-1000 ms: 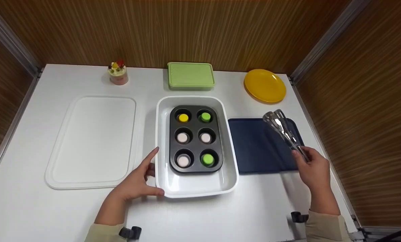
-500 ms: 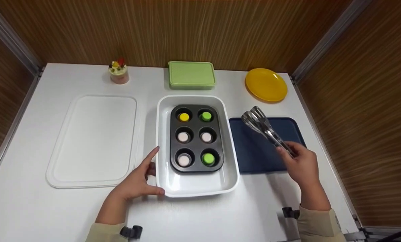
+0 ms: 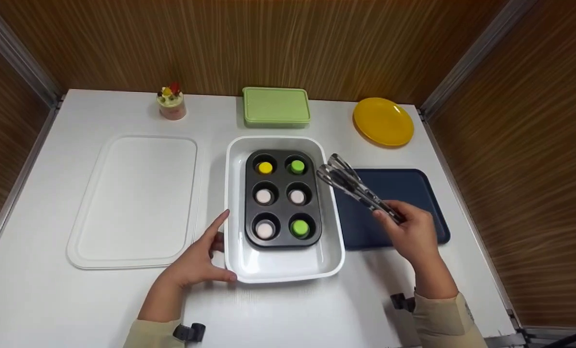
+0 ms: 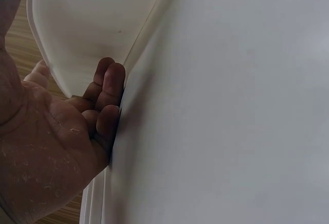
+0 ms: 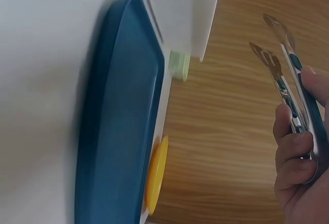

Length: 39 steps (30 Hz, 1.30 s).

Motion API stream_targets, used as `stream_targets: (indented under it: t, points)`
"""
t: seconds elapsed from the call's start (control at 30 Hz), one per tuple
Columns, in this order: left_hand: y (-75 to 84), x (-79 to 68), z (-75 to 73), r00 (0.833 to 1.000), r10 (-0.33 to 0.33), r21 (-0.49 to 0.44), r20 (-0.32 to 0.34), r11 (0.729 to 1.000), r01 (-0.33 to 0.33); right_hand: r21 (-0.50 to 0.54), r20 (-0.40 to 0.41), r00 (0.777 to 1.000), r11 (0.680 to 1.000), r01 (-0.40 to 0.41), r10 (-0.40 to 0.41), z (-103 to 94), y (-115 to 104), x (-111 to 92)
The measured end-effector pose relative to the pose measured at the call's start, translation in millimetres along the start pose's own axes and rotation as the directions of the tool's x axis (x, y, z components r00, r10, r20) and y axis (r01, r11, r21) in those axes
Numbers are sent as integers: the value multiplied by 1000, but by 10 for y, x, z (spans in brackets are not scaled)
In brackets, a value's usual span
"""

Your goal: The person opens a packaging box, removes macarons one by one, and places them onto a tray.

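Note:
My right hand (image 3: pixel 409 229) grips a pair of metal tongs (image 3: pixel 353 186), held in the air over the dark blue tray (image 3: pixel 389 193). In the right wrist view the tongs (image 5: pixel 295 82) show their two tips spread apart. The tips overlap the right rim of a white rectangular tub (image 3: pixel 288 266). Inside that tub lies a dark muffin tin (image 3: pixel 281 212); its cups hold a yellow piece (image 3: pixel 265 167), two green pieces and several pale pink ones. With index finger and thumb extended, my left hand (image 3: pixel 196 261) touches the tub's left side near its front corner.
A flat white tray or lid (image 3: pixel 136 203) lies to the left. Along the back stand a dessert cup (image 3: pixel 172 106), a light green lidded box (image 3: pixel 276 107) and a yellow plate (image 3: pixel 383 122). Wood-grain panels (image 3: pixel 278 43) rise behind the table and at both sides.
My right hand has carried the tongs leftward, from above the right part of the blue tray to the tub's right rim. The left hand has stayed at the tub.

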State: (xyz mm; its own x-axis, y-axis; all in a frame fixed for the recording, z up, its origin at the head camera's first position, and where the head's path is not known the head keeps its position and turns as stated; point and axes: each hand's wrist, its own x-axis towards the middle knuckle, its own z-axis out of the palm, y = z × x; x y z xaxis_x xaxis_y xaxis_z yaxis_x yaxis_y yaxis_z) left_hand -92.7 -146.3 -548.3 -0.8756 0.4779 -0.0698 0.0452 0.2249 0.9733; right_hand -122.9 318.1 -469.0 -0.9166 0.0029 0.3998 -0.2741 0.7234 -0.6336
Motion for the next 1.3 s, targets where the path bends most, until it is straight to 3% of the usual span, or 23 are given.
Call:
stream_targets:
  t: [0.47, 0.83, 1.3]
  points:
    - [-30, 3, -2, 1000, 25, -17, 9, 1000, -25, -25, 91, 988, 991, 130, -127, 150, -225, 15]
    - [-17, -1, 0, 1000, 16, 1, 2, 1000, -16, -21, 133, 956, 964, 265, -260, 271, -295, 17]
    - [-25, 5, -8, 1000, 23, -4, 4, 1000, -23, -40, 264, 918, 948, 317, -296, 424, -453, 29]
